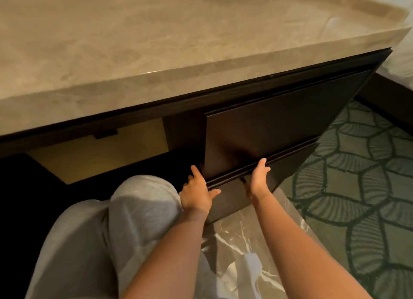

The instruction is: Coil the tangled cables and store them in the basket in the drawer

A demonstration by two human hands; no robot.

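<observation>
Two dark drawer fronts sit under the stone desk top, an upper drawer [279,124] and a lower drawer [288,166]. Both look pushed in or nearly so. My left hand [196,192] holds the lower drawer's top left corner, thumb on the front and fingers round the side. My right hand [258,180] grips the lower drawer's top edge farther right, with its fingers hooked into the groove between the two fronts. No cables and no basket are in view.
The beige stone desk top [156,41] overhangs the drawers. To the left is the open knee space [100,155]. My grey-trousered knee [143,200] is close to the drawer's left side. Marble floor [250,249] lies below, patterned green carpet [357,187] to the right.
</observation>
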